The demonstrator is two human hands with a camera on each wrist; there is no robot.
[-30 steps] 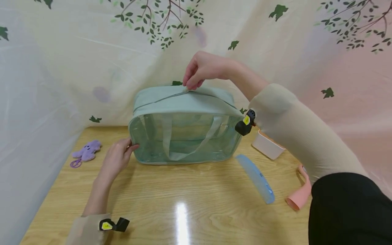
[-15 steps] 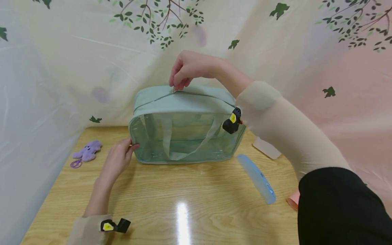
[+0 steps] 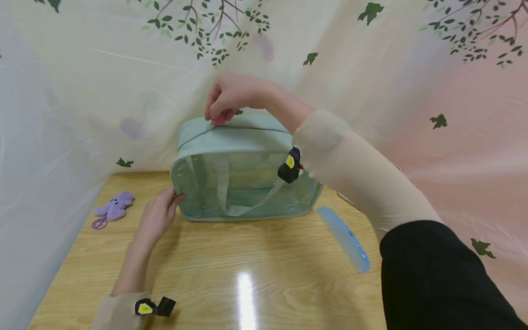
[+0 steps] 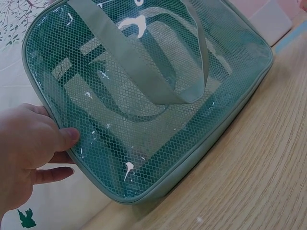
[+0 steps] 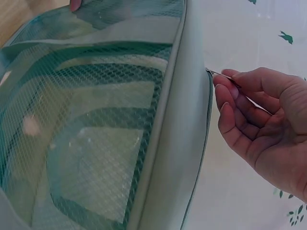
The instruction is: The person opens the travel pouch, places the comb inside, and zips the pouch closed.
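Note:
A pale green bag (image 3: 247, 183) with clear mesh-patterned sides and a strap handle (image 3: 223, 183) stands upright on the wooden table. My left hand (image 3: 158, 213) grips its lower left edge; in the left wrist view the thumb (image 4: 68, 138) lies on the clear front panel, other fingers partly hidden behind. On top, my right hand (image 3: 228, 98) pinches a small zipper pull (image 5: 224, 76) between thumb and fingers, toward the left end of the zipper (image 3: 247, 128). Behind the pull, to the right, the zipper line looks closed.
A purple plush toy (image 3: 115, 206) with a ring lies left of the bag. A blue comb (image 3: 344, 239) lies at the right front. My right sleeve (image 3: 363, 169) covers much of the table's right side. A printed curtain (image 3: 123, 82) hangs close behind.
My right hand has moved left along the bag's top with the zipper pull, from about the middle toward the left end. My left hand keeps its grip on the lower left edge.

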